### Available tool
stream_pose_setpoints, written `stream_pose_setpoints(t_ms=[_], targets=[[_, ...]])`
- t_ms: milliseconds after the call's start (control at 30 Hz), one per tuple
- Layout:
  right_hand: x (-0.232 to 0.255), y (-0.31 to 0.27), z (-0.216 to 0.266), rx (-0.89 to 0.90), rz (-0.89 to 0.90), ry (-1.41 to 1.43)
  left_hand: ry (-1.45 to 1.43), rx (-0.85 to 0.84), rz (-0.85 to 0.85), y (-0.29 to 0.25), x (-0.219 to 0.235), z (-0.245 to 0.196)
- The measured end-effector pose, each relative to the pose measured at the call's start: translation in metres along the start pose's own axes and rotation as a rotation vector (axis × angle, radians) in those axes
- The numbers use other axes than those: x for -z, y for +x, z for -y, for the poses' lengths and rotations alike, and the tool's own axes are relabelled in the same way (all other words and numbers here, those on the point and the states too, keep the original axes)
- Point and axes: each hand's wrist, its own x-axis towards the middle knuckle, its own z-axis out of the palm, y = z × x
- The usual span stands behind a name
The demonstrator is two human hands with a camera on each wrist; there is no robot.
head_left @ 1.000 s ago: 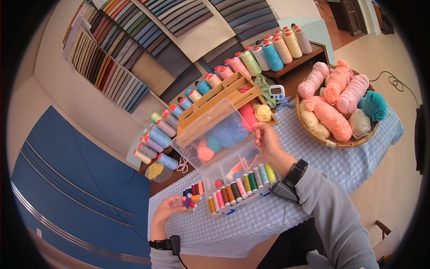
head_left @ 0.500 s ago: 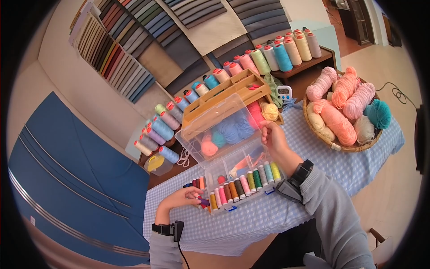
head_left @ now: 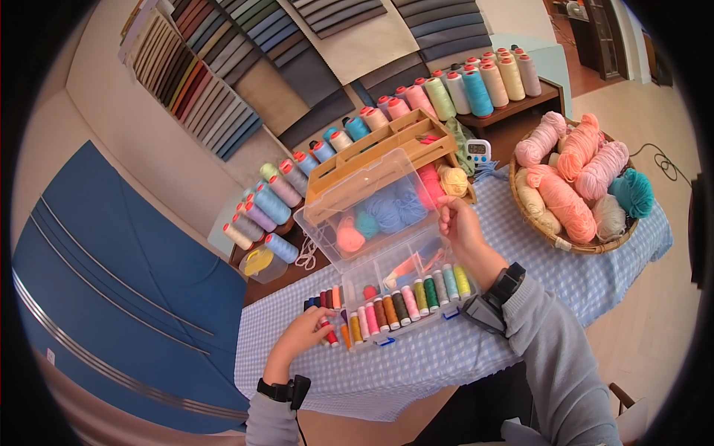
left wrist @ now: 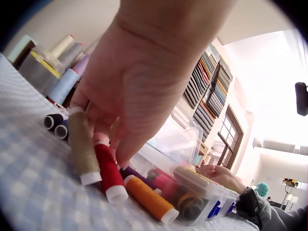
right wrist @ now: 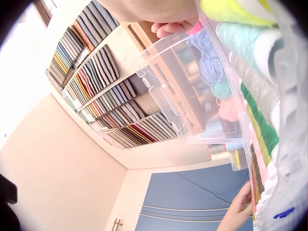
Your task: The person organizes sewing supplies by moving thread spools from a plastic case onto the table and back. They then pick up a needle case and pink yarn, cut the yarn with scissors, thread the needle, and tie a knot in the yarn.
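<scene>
Low over the gingham cloth, my left hand (head_left: 299,336) pinches the end of a red thread spool (left wrist: 110,175) between thumb and fingers. A tan spool (left wrist: 83,149) lies right beside it, against the hand. An orange spool (left wrist: 151,199) and a purple spool (left wrist: 139,178) lie to the other side, next to the clear plastic box (head_left: 398,336). In the box's front compartment stands a row of coloured spools (head_left: 399,306). My right hand (head_left: 470,236) hovers at the side of the raised clear lid (head_left: 364,197), its fingers loosely curled and nothing visible in them.
Dark and red spools (head_left: 324,298) lie left of the box. Behind the lid are balls of yarn (head_left: 390,212) and a wooden rack (head_left: 379,160). A wicker basket of yarn (head_left: 554,239) stands at right, near a white timer (head_left: 478,151). Large thread cones (head_left: 476,93) line the back.
My left hand has lowered the spools it carried onto the cloth left of the box; orange and purple now lie apart from its fingers. The right hand stays by the lid.
</scene>
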Motion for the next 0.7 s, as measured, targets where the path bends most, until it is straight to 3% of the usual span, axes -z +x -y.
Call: stream_pose_setpoints(t_ms=[33,67,133,200,400,467,567,700], targets=[[-0.001,0.0,0.0,0.001,-0.007,-0.004,0.093,-0.096,-0.072,0.0,-0.004,-0.001],[-0.001,0.0,-0.001,-0.001,-0.004,-0.004,0.093,-0.093,-0.074,0.0,-0.008,-0.007],[0.0,0.0,0.0,-0.001,0.003,-0.006,-0.146,0.102,0.015,-0.001,-0.012,-0.02],[0.002,0.001,0.0,0.004,0.015,-0.002,-0.113,0.041,-0.059,0.0,-0.019,-0.012],[0.001,0.0,0.0,-0.002,0.022,0.001,-0.151,0.1,-0.12,0.001,-0.027,-0.002],[0.0,0.0,0.001,-0.015,0.008,-0.005,-0.082,-0.009,-0.204,0.002,-0.033,0.0],[0.0,0.0,0.001,-0.013,0.007,-0.004,-0.07,-0.028,-0.23,0.001,-0.035,-0.003],[0.002,0.002,-0.001,-0.005,0.016,0.0,-0.19,0.055,-0.199,-0.001,-0.034,-0.003]])
